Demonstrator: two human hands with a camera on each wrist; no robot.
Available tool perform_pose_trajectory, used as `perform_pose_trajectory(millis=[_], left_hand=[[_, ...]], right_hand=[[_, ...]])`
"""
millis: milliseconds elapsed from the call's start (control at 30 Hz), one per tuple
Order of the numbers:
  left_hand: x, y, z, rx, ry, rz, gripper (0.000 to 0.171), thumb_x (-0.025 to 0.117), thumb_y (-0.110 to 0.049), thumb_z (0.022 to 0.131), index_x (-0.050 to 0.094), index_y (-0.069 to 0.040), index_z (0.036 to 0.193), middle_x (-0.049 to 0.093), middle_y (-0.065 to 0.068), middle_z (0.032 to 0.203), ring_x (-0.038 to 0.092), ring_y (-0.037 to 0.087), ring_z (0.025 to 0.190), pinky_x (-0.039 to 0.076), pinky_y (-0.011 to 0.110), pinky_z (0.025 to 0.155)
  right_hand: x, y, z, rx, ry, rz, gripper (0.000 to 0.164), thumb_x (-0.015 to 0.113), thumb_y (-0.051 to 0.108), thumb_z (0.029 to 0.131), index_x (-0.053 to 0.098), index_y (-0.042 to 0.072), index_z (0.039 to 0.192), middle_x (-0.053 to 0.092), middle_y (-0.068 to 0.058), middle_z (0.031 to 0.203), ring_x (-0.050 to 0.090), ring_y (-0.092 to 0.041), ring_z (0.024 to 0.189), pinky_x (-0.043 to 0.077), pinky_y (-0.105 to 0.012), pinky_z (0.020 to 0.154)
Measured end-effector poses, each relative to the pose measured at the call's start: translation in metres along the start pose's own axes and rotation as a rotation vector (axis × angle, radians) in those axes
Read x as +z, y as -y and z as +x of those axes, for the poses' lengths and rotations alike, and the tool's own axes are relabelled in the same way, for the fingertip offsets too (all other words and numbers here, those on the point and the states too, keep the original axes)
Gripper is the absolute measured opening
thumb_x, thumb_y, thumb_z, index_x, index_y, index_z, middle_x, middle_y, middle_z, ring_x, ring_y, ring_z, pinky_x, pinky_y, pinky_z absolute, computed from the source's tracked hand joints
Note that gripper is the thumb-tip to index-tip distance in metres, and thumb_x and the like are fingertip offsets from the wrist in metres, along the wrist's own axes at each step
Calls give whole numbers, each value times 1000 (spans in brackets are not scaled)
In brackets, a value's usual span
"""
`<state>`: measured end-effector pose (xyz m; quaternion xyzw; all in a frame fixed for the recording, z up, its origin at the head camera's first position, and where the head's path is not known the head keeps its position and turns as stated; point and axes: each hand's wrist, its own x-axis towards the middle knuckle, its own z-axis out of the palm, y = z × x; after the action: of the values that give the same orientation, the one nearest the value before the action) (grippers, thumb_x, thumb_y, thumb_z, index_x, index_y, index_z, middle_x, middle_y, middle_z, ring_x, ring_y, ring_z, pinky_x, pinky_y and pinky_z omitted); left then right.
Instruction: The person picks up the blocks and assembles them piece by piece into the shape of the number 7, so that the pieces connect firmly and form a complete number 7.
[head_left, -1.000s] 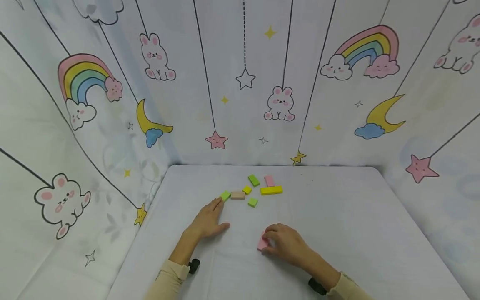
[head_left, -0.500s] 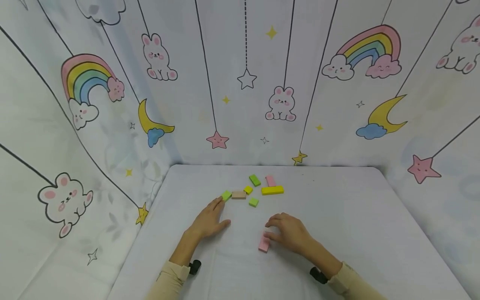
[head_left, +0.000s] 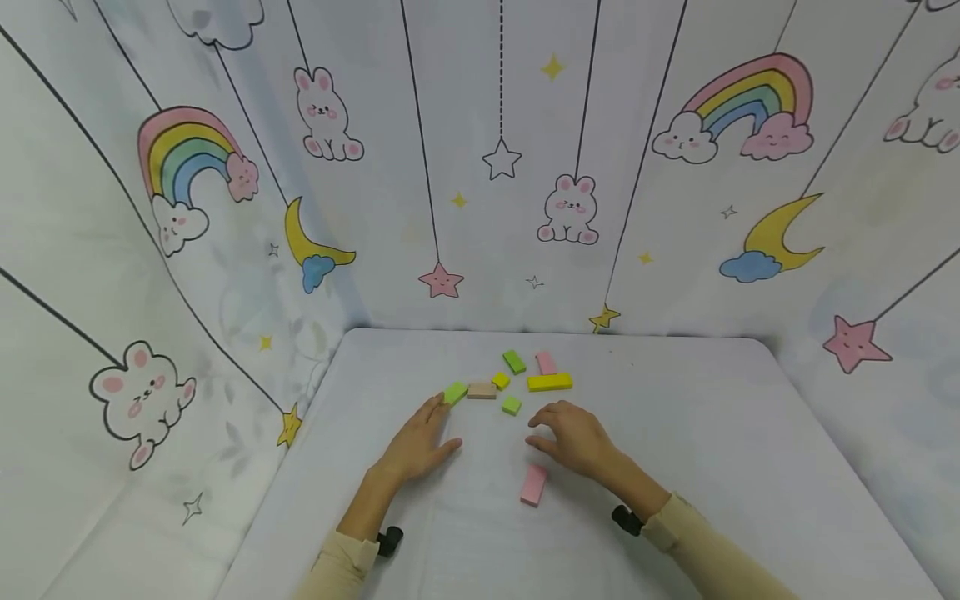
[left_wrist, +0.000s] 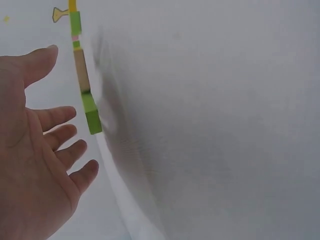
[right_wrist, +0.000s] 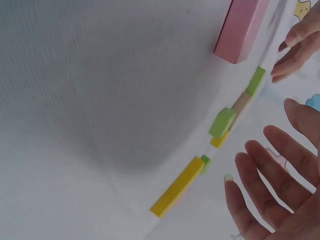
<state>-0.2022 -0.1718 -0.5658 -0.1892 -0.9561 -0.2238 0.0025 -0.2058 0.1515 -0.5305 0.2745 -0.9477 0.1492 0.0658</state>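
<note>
My left hand (head_left: pixel 415 444) lies with its fingers stretched out, the fingertips right at a green block (head_left: pixel 455 393) on the left end of the group. In the left wrist view that hand (left_wrist: pixel 42 140) shows spread fingers and an unfilled palm. My right hand (head_left: pixel 573 437) hovers with loosely bent fingers, holding nothing. Just below it a pink block (head_left: pixel 533 486) lies on the white table, apart from the fingers. The right wrist view shows the pink block (right_wrist: pixel 241 30) at the top and the right hand's fingers (right_wrist: pixel 285 190) apart.
Further back lie a tan block (head_left: pixel 482 391), a small yellow block (head_left: pixel 501 381), a small green block (head_left: pixel 512 406), another green block (head_left: pixel 514 361), a second pink block (head_left: pixel 546 363) and a long yellow block (head_left: pixel 550 382). A patterned cloth wall (head_left: pixel 495 250) rises behind the table (head_left: pixel 675 467).
My right hand has let go of the near pink block and moved forward, away from it. The left hand stays by the green block. The head view has shifted slightly.
</note>
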Motion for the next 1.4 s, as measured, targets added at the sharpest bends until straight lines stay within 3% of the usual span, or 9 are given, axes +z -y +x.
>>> perform_pose_trajectory(millis=[133,367,667,867,1033,1233,1400], left_hand=[[-1,-7,-7,-6,-20,23,76,68,-44,100,44,4,154,35,23,164,36,41,150,34,55,121],[-3,-34,-20,-113,-25,20,77,68,-44,100,43,3,155,39,24,161,40,42,147,38,56,118],[3,-70,-36,-115,-14,-37,73,65,-45,102,44,0,155,39,20,162,41,39,148,41,54,116],[7,-95,-51,-5,45,1,74,63,-48,102,41,-6,159,33,12,167,35,31,152,38,50,120],[14,-111,-65,120,96,48,74,61,-50,103,38,-10,161,29,5,170,30,26,155,34,48,122],[23,-120,-82,290,104,91,72,61,-49,104,40,-9,160,29,2,170,28,25,156,34,46,123],[31,-123,-88,383,104,141,71,62,-48,103,43,-8,158,34,3,169,33,25,154,36,44,122]], right_hand=[[2,-2,11,8,4,-14,28,83,40,91,80,19,110,75,5,111,68,-17,106,60,-39,87],[5,-6,36,45,13,14,26,84,33,90,80,17,111,77,2,112,70,-21,107,60,-43,87],[13,-18,61,22,-6,31,23,82,25,92,79,17,113,76,1,112,71,-19,105,60,-41,88],[18,-22,76,-31,-25,58,22,82,24,93,79,14,112,77,-1,111,71,-21,103,60,-42,88],[21,-23,88,-19,-5,91,21,80,24,94,79,13,112,77,-1,111,71,-20,104,59,-41,89],[29,-24,98,-20,30,118,22,79,23,95,79,12,114,77,-1,111,71,-20,103,59,-42,89],[32,-21,109,-21,86,143,25,79,21,96,78,11,118,76,-1,116,70,-21,108,58,-42,93]])
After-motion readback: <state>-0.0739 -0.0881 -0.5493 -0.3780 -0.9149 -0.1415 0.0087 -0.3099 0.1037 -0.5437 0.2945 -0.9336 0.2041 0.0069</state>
